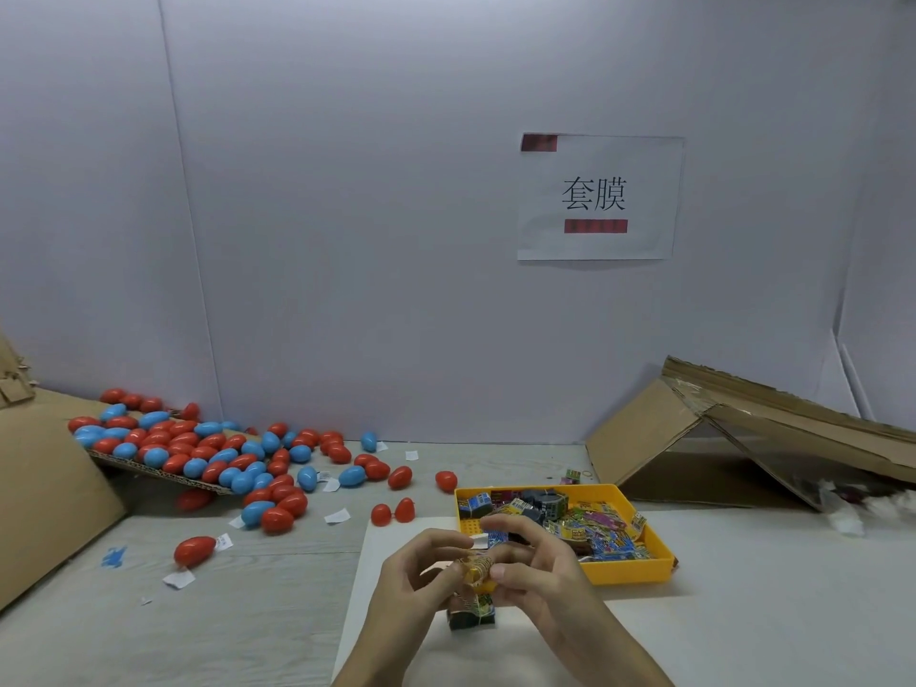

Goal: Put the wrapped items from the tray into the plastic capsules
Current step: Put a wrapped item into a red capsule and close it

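Wrapped item (477,570) is held between both hands, low in the frame, just in front of the tray and above the white sheet (743,612). Left hand (414,580) pinches its left side with thumb and fingertips. Right hand (538,562) has its fingers curled onto the right side. A second wrapped piece (471,614) sits on the sheet directly under the hands. Yellow tray (629,572) is just beyond the right hand, full of more wrapped items (600,530). Red and blue capsules (198,448) are piled far left on cardboard (44,438), spilling onto the table. An open red capsule (394,512), its two halves side by side, lies near the tray's left edge. One closed red capsule (194,550) lies alone, nearer left. Paper slips (337,516) are scattered about. Folded cardboard (644,438) leans at right behind the tray.
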`<state>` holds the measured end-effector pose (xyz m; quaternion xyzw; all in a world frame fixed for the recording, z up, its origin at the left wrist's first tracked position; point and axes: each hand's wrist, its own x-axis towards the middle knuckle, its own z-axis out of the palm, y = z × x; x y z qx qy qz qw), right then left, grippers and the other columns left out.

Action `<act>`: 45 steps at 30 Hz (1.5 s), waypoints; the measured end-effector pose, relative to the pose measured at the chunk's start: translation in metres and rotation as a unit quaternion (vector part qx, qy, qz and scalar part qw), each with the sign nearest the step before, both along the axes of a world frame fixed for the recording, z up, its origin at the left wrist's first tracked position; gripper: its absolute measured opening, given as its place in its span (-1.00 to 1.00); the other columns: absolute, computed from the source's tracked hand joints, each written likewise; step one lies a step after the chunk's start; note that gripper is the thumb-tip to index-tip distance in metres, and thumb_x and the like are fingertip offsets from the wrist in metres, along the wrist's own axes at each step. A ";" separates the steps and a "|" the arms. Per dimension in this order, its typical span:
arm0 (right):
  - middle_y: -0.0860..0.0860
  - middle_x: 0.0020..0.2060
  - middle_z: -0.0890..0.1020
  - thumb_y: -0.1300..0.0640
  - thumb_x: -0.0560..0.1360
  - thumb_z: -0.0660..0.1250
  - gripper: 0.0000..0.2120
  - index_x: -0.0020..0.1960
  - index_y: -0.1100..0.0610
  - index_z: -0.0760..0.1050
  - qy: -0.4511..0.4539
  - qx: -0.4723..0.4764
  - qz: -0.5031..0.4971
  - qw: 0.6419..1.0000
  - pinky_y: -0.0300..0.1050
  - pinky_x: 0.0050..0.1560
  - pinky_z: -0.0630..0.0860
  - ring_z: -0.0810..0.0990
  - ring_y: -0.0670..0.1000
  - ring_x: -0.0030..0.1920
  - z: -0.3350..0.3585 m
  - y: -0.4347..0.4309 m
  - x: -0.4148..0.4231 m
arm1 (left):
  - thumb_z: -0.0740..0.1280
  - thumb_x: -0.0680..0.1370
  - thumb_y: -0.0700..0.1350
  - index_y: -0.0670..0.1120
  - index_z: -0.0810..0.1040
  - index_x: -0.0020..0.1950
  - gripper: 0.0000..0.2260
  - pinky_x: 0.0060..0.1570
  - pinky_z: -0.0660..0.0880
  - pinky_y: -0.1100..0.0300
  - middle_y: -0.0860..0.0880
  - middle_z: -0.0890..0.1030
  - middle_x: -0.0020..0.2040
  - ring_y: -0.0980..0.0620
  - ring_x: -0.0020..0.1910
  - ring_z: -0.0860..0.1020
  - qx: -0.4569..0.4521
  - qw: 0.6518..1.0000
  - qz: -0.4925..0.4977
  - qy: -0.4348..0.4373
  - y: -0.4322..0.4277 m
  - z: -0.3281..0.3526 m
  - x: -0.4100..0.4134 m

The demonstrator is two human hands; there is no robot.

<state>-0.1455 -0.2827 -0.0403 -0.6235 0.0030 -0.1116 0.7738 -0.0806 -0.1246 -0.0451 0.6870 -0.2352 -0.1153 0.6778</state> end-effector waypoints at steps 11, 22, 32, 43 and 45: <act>0.21 -0.11 0.67 0.26 0.26 0.49 -0.49 0.21 0.13 0.56 0.010 -0.039 -0.023 0.999 0.19 -0.03 0.62 0.67 0.23 -0.01 -0.002 -0.002 0.002 | 0.44 0.51 -0.24 -0.04 0.62 -0.01 -0.87 -0.26 0.61 0.21 -0.06 0.66 -0.19 -0.01 -0.23 0.66 0.050 0.997 0.033 -0.058 -0.002 0.000 -0.002; 0.16 0.02 0.69 0.22 0.24 0.49 -0.32 0.33 -0.09 0.46 -0.007 -0.019 -0.024 1.000 -0.12 -0.24 0.60 0.70 0.12 -0.11 0.001 0.001 -0.002 | 0.42 0.54 -0.19 -0.05 0.61 -0.02 -0.94 -0.27 0.61 0.21 0.04 0.68 -0.25 0.07 -0.32 0.64 0.002 0.998 0.061 -0.031 -0.002 0.003 -0.002; 0.00 0.20 0.64 0.09 0.29 0.35 -0.34 0.40 -0.04 0.40 -0.021 0.024 -0.038 0.999 -0.01 0.14 0.42 0.61 -0.01 0.21 0.006 -0.013 -0.005 | 0.37 0.57 -0.20 0.05 0.59 0.05 -0.85 -0.08 0.52 0.33 0.05 0.65 0.09 0.15 -0.02 0.58 0.160 0.940 0.245 -0.176 0.038 0.020 0.055; 0.00 0.16 0.67 0.07 0.29 0.40 -0.38 0.36 -0.09 0.44 0.007 0.026 -0.044 0.999 0.00 0.04 0.50 0.65 0.11 0.15 0.003 -0.011 -0.002 | 0.30 0.60 -0.07 0.00 0.43 0.38 -0.66 0.14 0.47 0.20 0.01 0.52 0.29 0.06 0.18 0.51 0.559 0.728 0.277 -0.285 0.110 -0.003 0.138; -0.01 0.14 0.67 0.05 0.30 0.40 -0.39 0.35 -0.09 0.46 0.010 0.028 -0.053 0.998 -0.01 0.03 0.52 0.65 0.11 0.15 0.003 -0.011 -0.002 | 0.31 0.60 -0.01 0.01 0.47 0.34 -0.69 0.09 0.45 0.23 0.01 0.51 0.26 0.07 0.15 0.48 0.559 0.715 0.284 -0.308 0.113 -0.002 0.141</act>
